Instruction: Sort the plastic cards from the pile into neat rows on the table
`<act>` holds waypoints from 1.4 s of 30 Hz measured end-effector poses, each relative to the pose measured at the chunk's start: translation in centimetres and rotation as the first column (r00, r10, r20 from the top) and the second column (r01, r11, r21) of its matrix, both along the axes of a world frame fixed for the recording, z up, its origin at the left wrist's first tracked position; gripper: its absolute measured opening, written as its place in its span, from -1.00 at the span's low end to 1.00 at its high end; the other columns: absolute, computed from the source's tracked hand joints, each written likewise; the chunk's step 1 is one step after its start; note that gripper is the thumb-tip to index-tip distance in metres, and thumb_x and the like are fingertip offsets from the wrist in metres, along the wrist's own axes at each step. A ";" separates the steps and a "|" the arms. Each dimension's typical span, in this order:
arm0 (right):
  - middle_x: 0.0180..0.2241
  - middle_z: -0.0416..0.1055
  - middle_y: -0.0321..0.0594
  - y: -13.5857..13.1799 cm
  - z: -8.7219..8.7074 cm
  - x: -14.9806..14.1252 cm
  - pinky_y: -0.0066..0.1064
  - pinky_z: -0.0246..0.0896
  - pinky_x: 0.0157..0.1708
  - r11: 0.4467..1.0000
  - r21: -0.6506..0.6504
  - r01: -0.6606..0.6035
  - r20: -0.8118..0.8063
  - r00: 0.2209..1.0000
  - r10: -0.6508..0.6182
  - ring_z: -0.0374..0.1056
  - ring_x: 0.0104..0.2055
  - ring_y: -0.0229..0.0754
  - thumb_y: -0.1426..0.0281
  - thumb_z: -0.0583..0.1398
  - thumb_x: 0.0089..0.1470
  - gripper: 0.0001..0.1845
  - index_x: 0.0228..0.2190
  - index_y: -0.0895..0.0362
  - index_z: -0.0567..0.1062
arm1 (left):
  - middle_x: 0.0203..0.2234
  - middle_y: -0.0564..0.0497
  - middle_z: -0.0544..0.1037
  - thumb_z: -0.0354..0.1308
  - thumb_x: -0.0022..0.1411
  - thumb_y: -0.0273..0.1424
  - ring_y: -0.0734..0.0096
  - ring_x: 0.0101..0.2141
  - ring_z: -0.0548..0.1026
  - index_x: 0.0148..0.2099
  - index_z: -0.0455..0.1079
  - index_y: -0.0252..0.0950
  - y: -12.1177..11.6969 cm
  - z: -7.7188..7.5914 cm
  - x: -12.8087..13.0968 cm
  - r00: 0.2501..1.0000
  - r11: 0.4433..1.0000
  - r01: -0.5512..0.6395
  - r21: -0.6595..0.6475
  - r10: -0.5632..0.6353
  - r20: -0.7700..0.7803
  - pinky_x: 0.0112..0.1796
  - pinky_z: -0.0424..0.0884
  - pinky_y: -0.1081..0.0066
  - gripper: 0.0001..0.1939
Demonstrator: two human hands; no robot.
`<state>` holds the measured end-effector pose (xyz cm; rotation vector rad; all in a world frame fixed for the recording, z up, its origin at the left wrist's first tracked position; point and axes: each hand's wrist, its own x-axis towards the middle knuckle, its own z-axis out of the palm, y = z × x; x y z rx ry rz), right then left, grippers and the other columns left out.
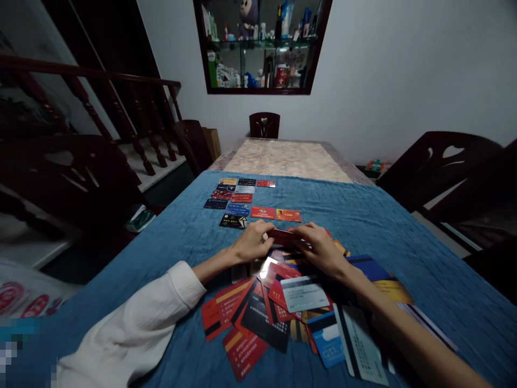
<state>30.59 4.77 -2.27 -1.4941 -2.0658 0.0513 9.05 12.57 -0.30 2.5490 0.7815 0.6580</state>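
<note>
Between my two hands a dark red card (284, 236) is held up, tilted, above a loose heap of plastic cards. My left hand (253, 242) pinches its left end, and my right hand (321, 249) grips the right end. Below my wrists, the heap spreads toward me: red cards, a black card (266, 318), a pale card with a dark stripe (305, 294) and a blue card (328, 339). Beyond my hands, several cards lie in rough rows, among them a black card (233, 221), a red card (263, 213) and an orange card (288, 215).
A blue cloth (173, 231) covers the near part of the table, with a patterned tabletop (286, 156) past it. Dark wooden chairs (440, 161) stand around. A railing (89, 73) runs along the left, and a glass-shelved cabinet (262, 46) is set in the far wall.
</note>
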 end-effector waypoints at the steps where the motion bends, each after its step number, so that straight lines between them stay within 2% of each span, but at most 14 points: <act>1: -0.21 0.56 -0.09 -0.1 0.1 0.0 -0.19 0.26 -0.16 1.000 0.004 -0.001 0.022 1.000 0.001 0.38 -0.14 -0.02 0.47 0.10 0.19 -0.72 -0.12 0.06 0.55 | -0.35 -0.02 0.52 0.10 0.17 -0.53 0.32 -0.28 0.46 -0.22 0.46 -0.31 0.0 -0.1 -0.1 1.000 1.000 -0.004 -0.001 0.004 0.000 -0.21 0.38 0.38 -0.85; 9: -0.15 0.55 -0.07 -0.2 -0.4 -0.6 -0.16 0.19 -0.13 0.997 0.066 0.040 0.155 0.987 -0.050 0.38 -0.14 0.00 0.49 0.11 0.20 -0.68 -0.02 0.06 0.45 | -0.15 -0.08 0.56 0.06 0.20 -0.56 0.23 -0.15 0.44 0.06 0.38 -0.30 0.2 -1.1 -0.4 0.995 0.996 0.065 0.066 -0.060 -0.074 -0.06 0.37 0.26 -0.63; 15: -0.21 0.50 -0.13 -0.3 -0.9 -1.1 -0.23 0.14 -0.13 0.988 0.138 0.066 0.234 0.967 -0.097 0.38 -0.16 -0.05 0.49 0.14 0.20 -0.65 0.01 0.04 0.41 | -0.18 -0.10 0.56 0.02 0.23 -0.57 0.21 -0.18 0.42 0.17 0.30 -0.27 -0.1 -1.5 -0.5 0.993 0.988 0.056 0.143 -0.040 -0.112 -0.11 0.35 0.27 -0.54; 19: -0.26 0.46 -0.15 -0.4 -0.9 -1.2 -0.25 0.12 -0.16 0.981 0.173 0.082 0.282 0.951 -0.129 0.35 -0.20 -0.06 0.48 0.15 0.19 -0.62 0.04 0.00 0.41 | -0.21 -0.11 0.55 0.02 0.23 -0.56 0.19 -0.19 0.42 0.19 0.29 -0.28 -0.2 -1.4 -0.5 0.988 0.984 0.053 0.170 -0.027 -0.150 -0.11 0.35 0.25 -0.53; 25: -0.21 0.42 -0.08 -0.4 -1.0 -1.1 -0.24 0.10 -0.23 0.974 0.192 0.121 0.327 0.928 -0.180 0.27 -0.17 0.01 0.46 0.17 0.17 -0.58 0.07 -0.01 0.41 | -0.10 -0.16 0.54 0.04 0.24 -0.50 0.13 -0.12 0.42 0.23 0.22 -0.33 -0.3 -1.5 -0.4 0.983 0.985 0.043 0.166 -0.012 -0.181 -0.05 0.32 0.17 -0.50; 30: -0.18 0.37 -0.05 -0.3 -0.9 -1.0 -0.22 0.11 -0.21 0.977 0.183 0.107 0.295 0.942 -0.158 0.23 -0.14 0.03 0.43 0.16 0.16 -0.54 0.10 0.03 0.40 | -0.08 -0.16 0.53 0.05 0.24 -0.50 0.15 -0.12 0.42 0.23 0.21 -0.32 -0.3 -1.5 -0.3 0.985 0.988 0.031 0.149 -0.005 -0.171 -0.07 0.32 0.20 -0.50; 36: -0.14 0.31 0.00 -0.3 -0.8 -0.7 -0.18 0.13 -0.19 0.983 0.163 0.081 0.275 0.954 -0.124 0.19 -0.11 0.07 0.35 0.17 0.14 -0.49 0.14 0.08 0.38 | 0.00 -0.17 0.50 0.04 0.23 -0.51 0.15 -0.08 0.42 0.25 0.18 -0.33 0.1 -1.9 -0.4 0.991 0.991 0.041 0.124 -0.024 -0.134 0.00 0.33 0.16 -0.47; 42: -0.11 0.32 0.01 -0.1 -0.9 -0.5 -0.20 0.12 -0.20 0.980 0.182 0.075 0.298 0.946 -0.128 0.19 -0.10 0.07 0.38 0.18 0.12 -0.40 0.21 0.04 0.33 | 0.01 -0.20 0.49 0.07 0.21 -0.50 0.14 -0.07 0.43 0.28 0.17 -0.33 0.5 -1.8 -0.5 0.993 0.993 0.066 0.096 -0.057 -0.099 0.03 0.35 0.11 -0.43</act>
